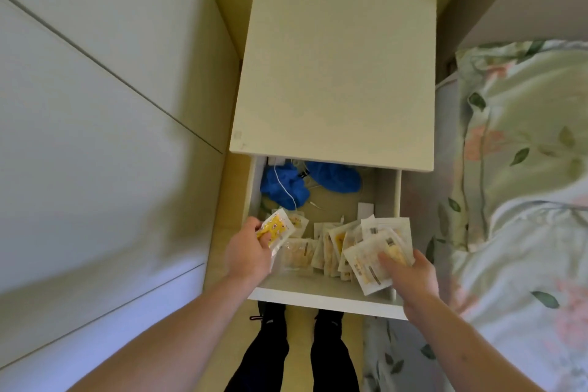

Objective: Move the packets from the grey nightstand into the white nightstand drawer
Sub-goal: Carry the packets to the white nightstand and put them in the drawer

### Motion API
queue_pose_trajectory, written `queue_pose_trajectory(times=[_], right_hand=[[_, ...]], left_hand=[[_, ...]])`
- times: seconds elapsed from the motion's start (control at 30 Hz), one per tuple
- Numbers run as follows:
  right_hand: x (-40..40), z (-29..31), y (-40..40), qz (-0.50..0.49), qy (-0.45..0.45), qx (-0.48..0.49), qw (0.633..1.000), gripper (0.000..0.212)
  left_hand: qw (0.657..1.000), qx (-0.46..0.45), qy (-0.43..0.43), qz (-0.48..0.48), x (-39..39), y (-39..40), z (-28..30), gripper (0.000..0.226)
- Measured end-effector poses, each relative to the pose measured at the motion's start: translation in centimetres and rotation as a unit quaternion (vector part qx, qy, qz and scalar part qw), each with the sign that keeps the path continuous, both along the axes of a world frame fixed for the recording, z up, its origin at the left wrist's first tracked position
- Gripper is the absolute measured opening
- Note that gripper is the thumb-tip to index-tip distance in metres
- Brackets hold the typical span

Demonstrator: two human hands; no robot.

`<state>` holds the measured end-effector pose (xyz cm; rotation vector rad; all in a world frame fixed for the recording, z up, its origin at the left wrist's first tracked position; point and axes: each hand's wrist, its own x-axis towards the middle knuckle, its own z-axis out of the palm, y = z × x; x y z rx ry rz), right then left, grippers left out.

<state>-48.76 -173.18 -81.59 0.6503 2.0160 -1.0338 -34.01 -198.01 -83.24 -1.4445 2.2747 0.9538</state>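
The white nightstand (334, 57) stands between a pale wardrobe (95, 137) and a bed with floral bedding (525, 184), its drawer (324, 296) pulled open toward the person. The grey nightstand is not in view.

Both hands are over the drawer's front half. The left hand (248, 251) has its grip clamped on a yellow-printed packet (276, 227) near the left wall. The right hand (410, 274) has its grip closed on a fanned bunch of packets (372, 258) at the right side. More packets (318, 248) already lie loose between the 2 hands. At the back sit blue fabric items (286, 184) and a thin white cable (284, 184).

The step in hand looks like setting these packets down. To do it well, lower each handful until it rests on the pile or the drawer floor, then let go, rather than dropping from height. Keep them in the front half, clear of the cable, and lying flat enough below the drawer rim that it can shut.
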Motion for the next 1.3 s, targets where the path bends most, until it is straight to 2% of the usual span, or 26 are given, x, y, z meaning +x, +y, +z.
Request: queue_pose_trajectory(times=[0.13, 0.27, 0.37, 0.5, 0.7, 1.0, 1.2, 1.3], right_hand=[[0.2, -1.4, -1.3, 0.009, 0.002, 0.009, 1.0, 0.019], [0.2, -1.7, -1.7, 0.107, 0.033, 0.074, 0.991, 0.027], [0.5, -1.5, -2.2, 0.197, 0.072, 0.116, 0.971, 0.031], [1.2, -1.4, -2.9, 0.235, 0.076, 0.146, 0.958, 0.027], [1.6, -0.3, -2.7, 0.219, 0.042, 0.159, 0.962, 0.025], [1.0, 3.2, -2.1, 0.204, 0.034, 0.151, 0.967, 0.025], [0.4, 3.7, -2.6, 0.223, 0.073, 0.107, 0.966, 0.012], [0.2, 3.1, -3.3, 0.234, 0.068, 0.088, 0.966, 0.028]], left_hand=[[0.995, -0.037, -0.023, -0.088, 0.4, -0.2, -1.3, 0.009], [0.988, -0.053, -0.057, -0.135, 0.3, 0.0, -2.1, 0.024], [0.977, -0.076, -0.091, -0.175, 0.2, 0.1, -2.7, 0.033], [0.958, -0.089, -0.151, -0.227, -0.1, -0.1, -3.3, 0.033], [0.966, -0.075, -0.129, -0.213, -0.4, -0.1, -2.0, 0.031], [0.987, -0.055, -0.083, -0.127, 2.4, -0.3, 0.7, 0.046], [0.996, -0.042, -0.025, -0.07, 1.3, 0.0, 1.5, 0.025], [0.997, -0.025, -0.04, -0.067, 0.3, 0.1, 0.7, 0.021]])
